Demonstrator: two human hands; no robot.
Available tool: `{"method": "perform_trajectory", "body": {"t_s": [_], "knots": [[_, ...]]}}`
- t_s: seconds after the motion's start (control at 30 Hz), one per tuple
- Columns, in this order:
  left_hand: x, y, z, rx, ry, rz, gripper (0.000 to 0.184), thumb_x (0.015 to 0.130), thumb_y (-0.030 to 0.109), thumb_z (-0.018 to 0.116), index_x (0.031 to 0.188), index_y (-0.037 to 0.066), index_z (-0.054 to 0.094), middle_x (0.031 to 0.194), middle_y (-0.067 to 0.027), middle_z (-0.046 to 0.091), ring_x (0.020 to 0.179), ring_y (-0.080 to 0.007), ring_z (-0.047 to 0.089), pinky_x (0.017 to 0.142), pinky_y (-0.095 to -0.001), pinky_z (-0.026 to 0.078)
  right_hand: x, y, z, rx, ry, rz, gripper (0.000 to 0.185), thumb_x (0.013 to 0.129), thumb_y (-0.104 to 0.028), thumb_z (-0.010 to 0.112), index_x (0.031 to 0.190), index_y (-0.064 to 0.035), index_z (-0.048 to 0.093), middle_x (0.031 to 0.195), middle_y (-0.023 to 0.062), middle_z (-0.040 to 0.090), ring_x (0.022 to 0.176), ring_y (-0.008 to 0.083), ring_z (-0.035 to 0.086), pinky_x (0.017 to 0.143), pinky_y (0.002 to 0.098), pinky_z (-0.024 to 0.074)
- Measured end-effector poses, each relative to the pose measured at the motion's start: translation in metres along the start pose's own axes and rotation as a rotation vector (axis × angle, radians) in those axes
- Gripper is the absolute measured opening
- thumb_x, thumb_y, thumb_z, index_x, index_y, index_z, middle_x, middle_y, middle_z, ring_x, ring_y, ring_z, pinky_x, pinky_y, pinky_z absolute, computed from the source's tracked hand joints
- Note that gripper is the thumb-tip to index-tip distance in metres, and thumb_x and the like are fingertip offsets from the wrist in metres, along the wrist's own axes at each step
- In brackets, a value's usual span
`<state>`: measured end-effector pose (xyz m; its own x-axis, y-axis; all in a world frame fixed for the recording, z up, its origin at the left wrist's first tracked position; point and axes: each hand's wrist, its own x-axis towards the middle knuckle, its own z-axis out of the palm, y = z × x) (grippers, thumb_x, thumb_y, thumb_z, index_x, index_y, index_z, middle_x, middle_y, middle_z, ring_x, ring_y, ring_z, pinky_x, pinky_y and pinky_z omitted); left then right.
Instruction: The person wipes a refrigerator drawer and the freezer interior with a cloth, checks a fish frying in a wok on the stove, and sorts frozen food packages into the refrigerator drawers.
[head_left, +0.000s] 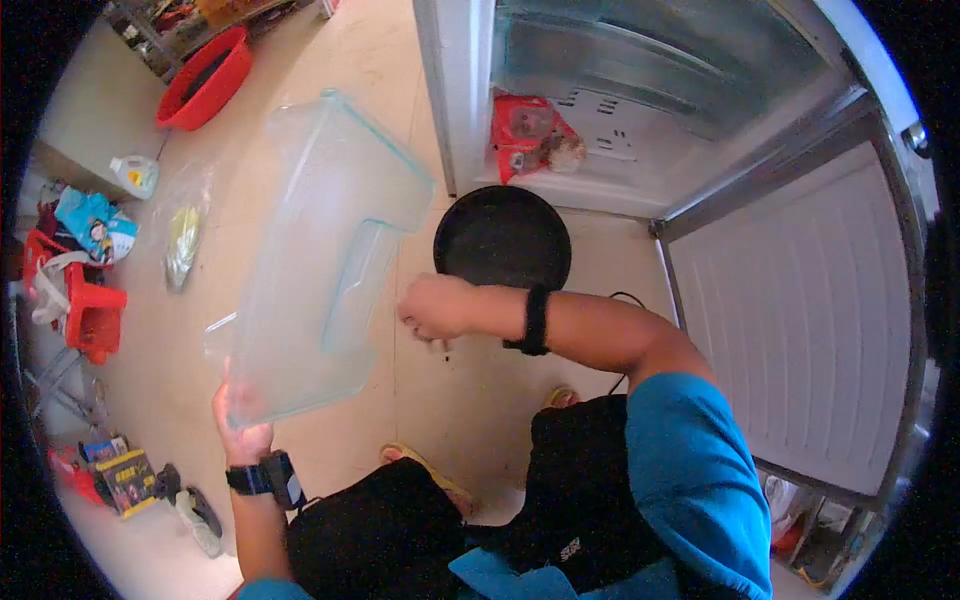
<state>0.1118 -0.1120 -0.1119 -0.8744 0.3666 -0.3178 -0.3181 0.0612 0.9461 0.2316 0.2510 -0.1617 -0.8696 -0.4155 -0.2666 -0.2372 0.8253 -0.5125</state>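
Note:
A clear plastic drawer (300,270) is held up on its side over the floor. My left hand (243,410) grips its lower left corner, with the fingers partly seen through the plastic. My right hand (438,307) is apart from the drawer, to its right, with fingers curled together; what they hold, if anything, is too small to tell. Just above the right forearm, a round black basin (502,238) stands on the floor. Behind it is the open fridge compartment (640,190), with a red package (525,130) lying inside.
The open fridge door (800,310) stands at the right. A red basket (205,80) is at the upper left. A white bottle (136,176), a bag of vegetables (183,240), a red stool (95,315) and shoes (198,520) are along the left. A black cable runs near the basin.

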Motion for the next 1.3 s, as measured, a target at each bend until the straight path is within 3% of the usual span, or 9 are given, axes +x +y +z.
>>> {"method": "perform_trajectory", "body": {"t_s": [0.2,0.23,0.33,0.43,0.6,0.73,0.9,1.07,1.3], "knots": [[0.002,-0.029,-0.062,-0.584,0.100,-0.091,0.016,0.094,0.015,0.047,0.089,0.008,0.060,0.086,-0.0018,0.059,0.078,-0.0128,0.056,0.070,-0.0296,0.049,-0.092,0.051,-0.043,0.691,0.498,0.306,0.027,0.081,-0.025,0.054,0.098,-0.0057,0.063,0.088,0.0149,0.067,0.082,0.0280,0.065,0.070,0.0383,0.0507],[0.005,-0.025,-0.062,-0.588,0.095,-0.089,0.016,0.094,0.015,0.047,0.089,0.008,0.060,0.086,-0.0018,0.059,0.078,-0.0128,0.056,0.070,-0.0296,0.049,-0.102,0.059,-0.051,0.519,0.518,0.398,0.025,0.084,-0.018,0.054,0.105,-0.0054,0.063,0.082,0.0064,0.063,0.077,0.0132,0.060,0.070,0.0296,0.0491],[0.009,-0.010,-0.051,-0.351,-0.380,-0.003,0.016,0.094,0.015,0.047,0.094,0.007,0.060,0.088,-0.0017,0.060,0.083,-0.0136,0.056,0.074,-0.0306,0.049,-0.105,0.103,-0.030,0.477,0.509,0.507,0.025,0.084,-0.019,0.055,0.104,-0.0072,0.064,0.085,0.0112,0.065,0.079,0.0210,0.063,0.069,0.0343,0.0498],[0.004,0.003,-0.008,-0.277,-0.063,-0.004,0.022,0.094,0.012,0.046,0.109,0.004,0.059,0.102,-0.0041,0.061,0.090,-0.0142,0.057,0.083,-0.0325,0.047,-0.084,0.139,0.009,0.030,0.173,0.604,0.025,0.084,-0.022,0.054,0.101,-0.0068,0.064,0.100,0.0221,0.063,0.091,0.0388,0.061,0.079,0.0449,0.0486],[-0.019,0.041,0.059,-0.325,0.138,-0.049,0.055,0.089,0.004,0.042,0.143,0.001,0.029,0.126,-0.0112,0.053,0.102,-0.0154,0.055,0.093,-0.0326,0.045,-0.051,0.164,0.100,-0.127,-0.197,0.544,0.034,0.083,-0.022,0.058,0.114,-0.0129,0.064,0.119,0.0197,0.060,0.110,0.0361,0.057,0.096,0.0420,0.0437],[-0.025,0.042,0.046,-0.134,-0.228,0.118,0.051,0.094,0.013,0.041,0.142,-0.001,0.031,0.134,-0.0105,0.050,0.119,-0.0181,0.048,0.101,-0.0324,0.037,-0.048,0.157,0.094,0.027,-0.195,0.552,0.040,0.080,-0.019,0.063,0.120,-0.0143,0.060,0.116,0.0188,0.061,0.110,0.0352,0.056,0.096,0.0417,0.0439],[-0.036,0.060,0.065,-0.162,0.004,0.061,0.079,0.072,-0.003,0.042,0.148,0.002,0.018,0.072,0.0028,0.042,0.060,-0.0057,0.038,0.058,-0.0147,0.033,-0.104,0.114,0.018,0.160,0.054,0.361,0.045,0.082,-0.022,0.064,0.126,-0.0131,0.054,0.111,0.0185,0.063,0.102,0.0349,0.060,0.090,0.0428,0.0472],[-0.033,0.078,0.088,-0.090,-0.053,0.059,0.085,0.067,-0.004,0.046,0.148,0.003,0.020,0.061,0.0060,0.029,0.052,-0.0030,0.031,0.048,-0.0146,0.025,-0.195,0.071,-0.011,0.594,0.487,0.171,0.062,0.085,-0.031,0.066,0.138,-0.0120,0.040,0.123,0.0178,0.057,0.102,0.0302,0.061,0.090,0.0400,0.0486],[-0.029,0.100,0.116,0.036,-0.129,0.053,0.085,0.065,-0.005,0.045,0.147,0.003,0.024,0.062,0.0071,0.030,0.048,-0.0017,0.029,0.042,-0.0157,0.021,-0.252,0.105,0.028,0.745,0.800,0.682,0.080,0.082,-0.033,0.069,0.143,-0.0024,0.027,0.134,0.0251,0.045,0.121,0.0302,0.049,0.098,0.0406,0.0425]]}}
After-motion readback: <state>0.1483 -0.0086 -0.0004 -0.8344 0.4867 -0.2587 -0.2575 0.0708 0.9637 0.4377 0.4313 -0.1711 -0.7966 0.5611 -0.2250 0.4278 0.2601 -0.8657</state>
